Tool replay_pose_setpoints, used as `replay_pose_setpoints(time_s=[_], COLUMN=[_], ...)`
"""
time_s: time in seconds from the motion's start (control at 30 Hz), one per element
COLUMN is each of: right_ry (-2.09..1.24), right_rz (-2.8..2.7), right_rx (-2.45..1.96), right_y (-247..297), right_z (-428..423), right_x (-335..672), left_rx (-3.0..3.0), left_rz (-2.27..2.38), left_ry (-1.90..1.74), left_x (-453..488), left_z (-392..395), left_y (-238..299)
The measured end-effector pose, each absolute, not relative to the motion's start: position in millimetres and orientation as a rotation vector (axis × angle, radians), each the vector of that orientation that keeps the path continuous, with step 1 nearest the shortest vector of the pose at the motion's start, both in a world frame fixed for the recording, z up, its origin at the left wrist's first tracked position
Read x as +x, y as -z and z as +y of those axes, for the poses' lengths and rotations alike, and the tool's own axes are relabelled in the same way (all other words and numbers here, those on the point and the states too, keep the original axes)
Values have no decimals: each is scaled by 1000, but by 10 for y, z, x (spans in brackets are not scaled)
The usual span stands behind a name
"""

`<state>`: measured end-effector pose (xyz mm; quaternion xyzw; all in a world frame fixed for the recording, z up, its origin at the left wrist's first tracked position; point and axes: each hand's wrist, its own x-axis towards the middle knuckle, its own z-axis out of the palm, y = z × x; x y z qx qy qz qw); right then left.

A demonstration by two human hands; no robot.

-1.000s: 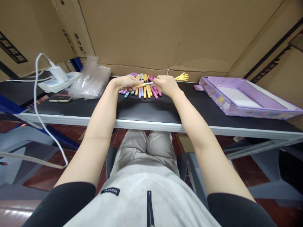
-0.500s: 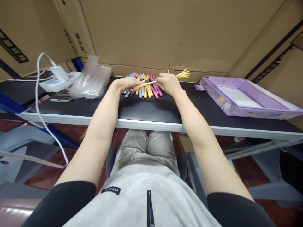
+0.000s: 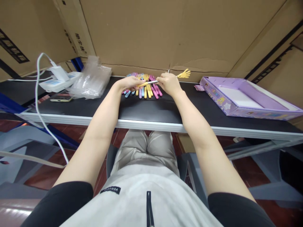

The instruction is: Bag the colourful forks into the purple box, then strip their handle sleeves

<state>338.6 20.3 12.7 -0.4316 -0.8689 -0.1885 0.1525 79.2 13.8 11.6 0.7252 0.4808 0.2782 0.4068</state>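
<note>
Both my hands grip one yellow hand-shaped toy stick [image 3: 183, 74] held just above the black table [image 3: 146, 110]. My left hand [image 3: 129, 84] is closed on its yellow handle end. My right hand [image 3: 168, 83] is closed on the silver middle shaft, and the small yellow hand sticks out past it to the right. Under my hands lies a fan of several more such sticks [image 3: 148, 91] in pink, yellow, blue and purple.
A purple box tray [image 3: 246, 99] lies at the right. A heap of clear plastic bags [image 3: 91, 78], a phone [image 3: 60, 98] and a white charger with cable [image 3: 56, 75] sit at the left. Cardboard [image 3: 165, 34] walls the table's back.
My right hand slid a little to the right and up along the stick, and the silver shaft between my hands now shows longer. My left hand stayed put.
</note>
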Motion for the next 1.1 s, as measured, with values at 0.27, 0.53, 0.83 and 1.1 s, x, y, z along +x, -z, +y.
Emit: replay_pose_setpoints(time_s=[0.27, 0.53, 0.83, 1.1], right_ry=[295, 302, 467, 485], right_rz=[-2580, -2514, -2346, -2399], right_rx=[-1521, -1566, -1502, -1517], right_y=[-54, -22, -22, -88], right_z=[108, 179, 312, 229], right_x=[3354, 3395, 3531, 3412], left_rx=[2379, 2637, 2664, 2510], left_rz=[1552, 1607, 1472, 1350], left_ry=[-910, -963, -1040, -1009], left_x=[968, 1024, 1151, 1119], left_z=[254, 246, 199, 350], left_y=[84, 144, 110, 116])
